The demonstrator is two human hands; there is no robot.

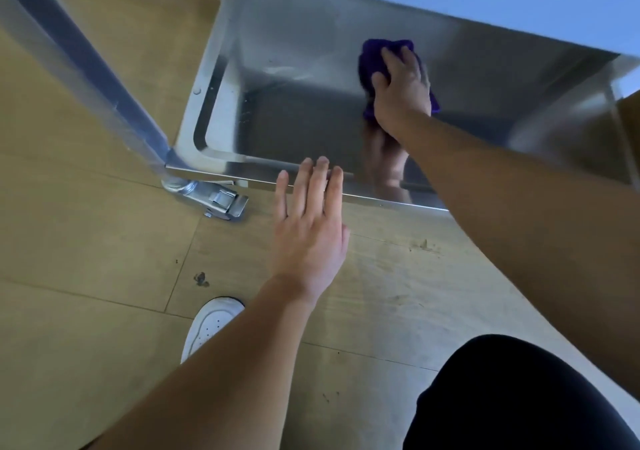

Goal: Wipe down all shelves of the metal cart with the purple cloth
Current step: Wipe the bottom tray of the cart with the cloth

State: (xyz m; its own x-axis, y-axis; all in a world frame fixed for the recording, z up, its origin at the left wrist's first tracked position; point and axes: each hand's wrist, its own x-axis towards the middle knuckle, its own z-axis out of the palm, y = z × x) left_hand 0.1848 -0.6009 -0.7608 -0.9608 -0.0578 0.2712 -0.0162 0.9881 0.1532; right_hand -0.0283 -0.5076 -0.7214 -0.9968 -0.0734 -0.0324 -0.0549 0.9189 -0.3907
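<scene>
The right hand (401, 89) presses a bunched purple cloth (372, 65) onto the shiny bottom shelf of the metal cart (294, 117), fingers curled over it. The left hand (310, 221) hovers flat, fingers straight and holding nothing, fingertips at the shelf's front rim above the wooden floor (104, 241).
</scene>
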